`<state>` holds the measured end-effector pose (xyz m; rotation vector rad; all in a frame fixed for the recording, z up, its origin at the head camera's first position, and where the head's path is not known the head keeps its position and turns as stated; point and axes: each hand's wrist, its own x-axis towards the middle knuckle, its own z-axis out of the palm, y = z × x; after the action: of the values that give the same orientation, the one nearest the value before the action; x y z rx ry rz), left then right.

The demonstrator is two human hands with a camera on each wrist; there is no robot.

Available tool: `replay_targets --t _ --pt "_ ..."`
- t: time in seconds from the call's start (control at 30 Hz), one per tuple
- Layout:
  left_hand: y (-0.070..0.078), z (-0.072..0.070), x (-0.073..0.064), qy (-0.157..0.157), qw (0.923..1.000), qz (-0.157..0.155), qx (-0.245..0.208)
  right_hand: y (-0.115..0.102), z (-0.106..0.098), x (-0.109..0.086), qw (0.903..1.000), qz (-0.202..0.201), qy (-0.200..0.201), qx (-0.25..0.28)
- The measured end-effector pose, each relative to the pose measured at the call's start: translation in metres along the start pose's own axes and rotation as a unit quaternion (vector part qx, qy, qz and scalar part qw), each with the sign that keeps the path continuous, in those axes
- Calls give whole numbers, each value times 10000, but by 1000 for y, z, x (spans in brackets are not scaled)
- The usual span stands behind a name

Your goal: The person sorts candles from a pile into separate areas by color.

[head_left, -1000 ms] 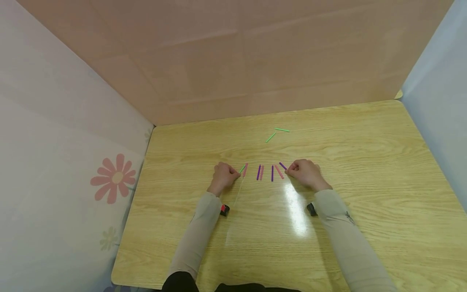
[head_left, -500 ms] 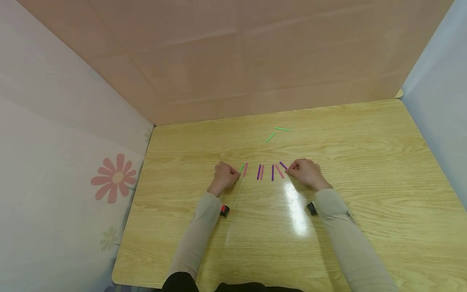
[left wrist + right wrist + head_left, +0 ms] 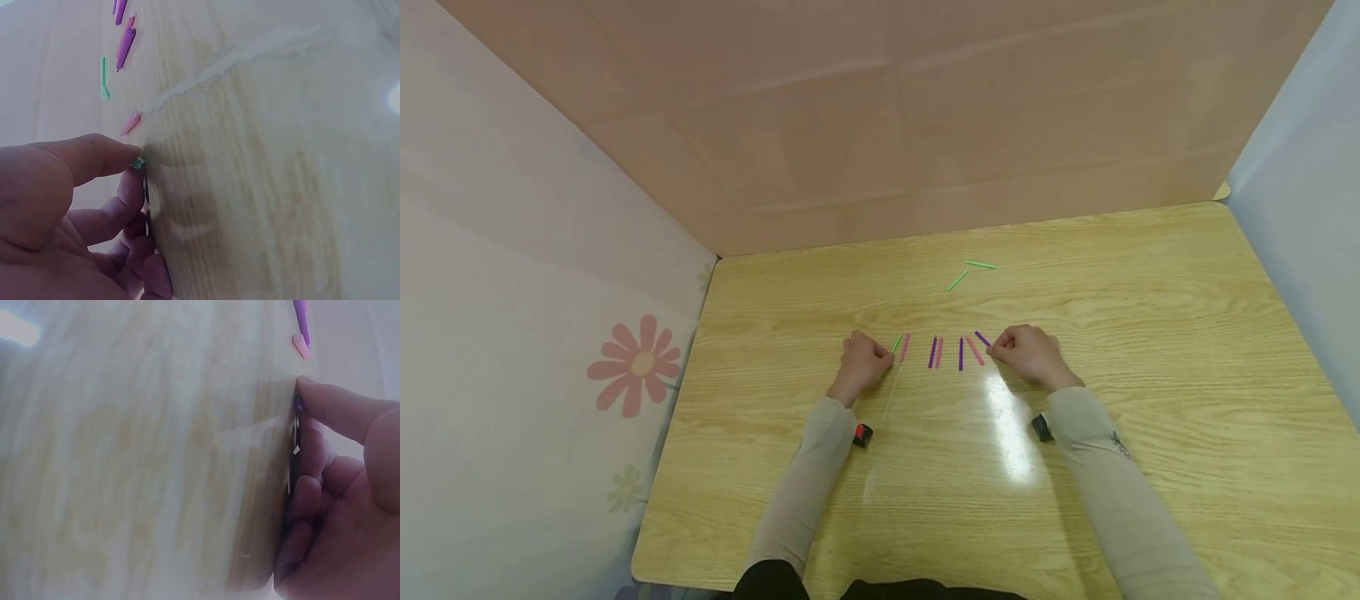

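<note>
Thumb and forefinger of my left hand (image 3: 861, 362) pinch the near end of a thin green stick (image 3: 896, 343) at the left of a row of small coloured sticks; its tip (image 3: 138, 163) shows between them in the left wrist view. A pink stick (image 3: 906, 347) lies just to its right. At the row's other end, my right hand (image 3: 1032, 357) pinches a slanted purple stick (image 3: 982, 338), mostly hidden by the thumb in the right wrist view. Beside that one lies a tilted pink stick (image 3: 974, 351). Both hands rest low at the tabletop.
Mid-row lie a purple stick (image 3: 932, 352), a pink stick (image 3: 939, 353) and another purple stick (image 3: 961, 354). Farther back are two green sticks (image 3: 957, 280) on the wooden table (image 3: 775, 308). A brown curtain-like sheet (image 3: 887, 125) stands behind the table; pale walls flank it.
</note>
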<state>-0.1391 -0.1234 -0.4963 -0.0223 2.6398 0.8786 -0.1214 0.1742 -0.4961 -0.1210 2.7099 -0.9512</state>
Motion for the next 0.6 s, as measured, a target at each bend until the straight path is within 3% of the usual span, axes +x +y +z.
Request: replay_targets --t 0.6 --pt "-1 1 1 132 9997 213 -79 3 2 2 10000 -43 25 -21"
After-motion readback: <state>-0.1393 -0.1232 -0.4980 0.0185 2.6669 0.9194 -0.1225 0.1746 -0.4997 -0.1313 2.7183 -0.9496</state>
